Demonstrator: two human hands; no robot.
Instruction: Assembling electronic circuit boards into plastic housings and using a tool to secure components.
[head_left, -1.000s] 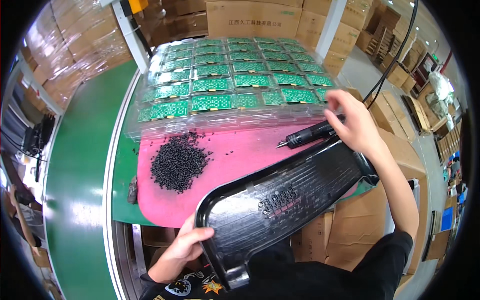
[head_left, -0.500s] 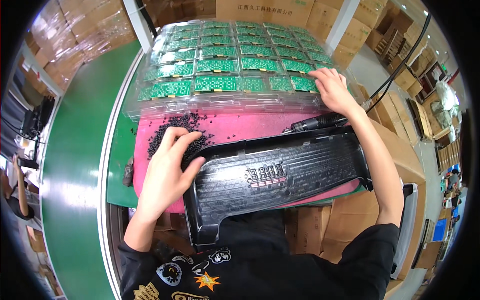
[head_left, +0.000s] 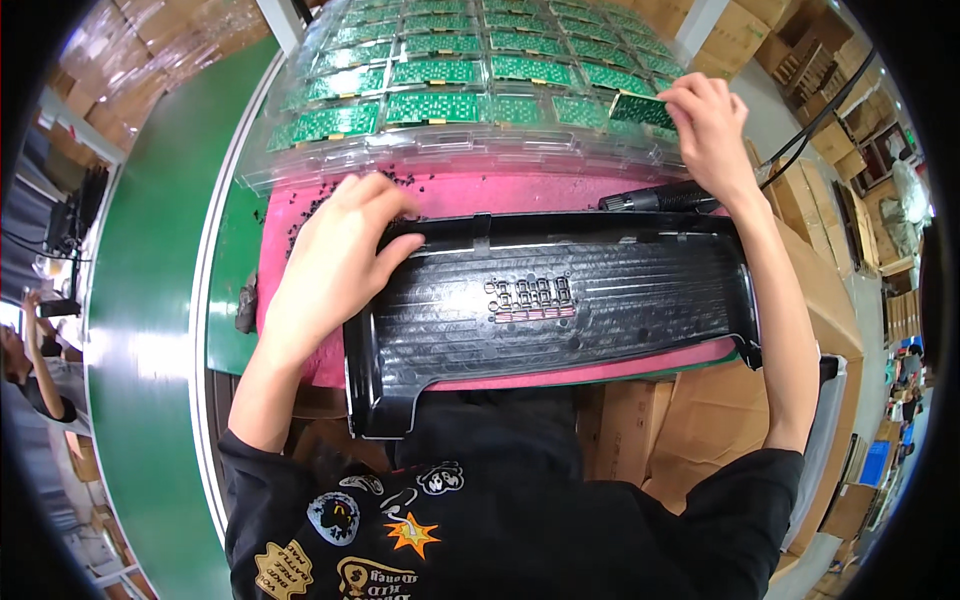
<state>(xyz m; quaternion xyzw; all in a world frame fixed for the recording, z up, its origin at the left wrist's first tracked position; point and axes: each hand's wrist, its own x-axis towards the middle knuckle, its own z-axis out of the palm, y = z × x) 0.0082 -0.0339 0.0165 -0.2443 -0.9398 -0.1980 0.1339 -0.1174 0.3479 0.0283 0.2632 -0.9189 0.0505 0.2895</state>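
My right hand [head_left: 712, 130] pinches the edge of a green circuit board [head_left: 640, 110], tilted up from the front right of the clear plastic tray [head_left: 400, 150]. Rows of similar boards lie in that tray. Below it, a long black plastic housing [head_left: 470, 290] rests on the pink mat [head_left: 540, 188], with a row of digit-shaped cutouts near its middle. Over the housing's left end hovers my left hand [head_left: 340, 250], thumb and fingers apart and nothing seen between them. Small black screws [head_left: 300, 235] lie scattered behind it, partly hidden by the hand.
A black electric screwdriver [head_left: 655, 197] lies behind the housing, near my right wrist. On the left runs a green conveyor belt [head_left: 150, 330] with a metal rail. Cardboard boxes [head_left: 650, 420] stand below the mat's front edge and to the right. Another person's arm [head_left: 45, 370] shows far left.
My right hand has picked a circuit board up from the tray and tilted it. The housing now sits straighter on the mat. My left hand's fingers have curled in somewhat.
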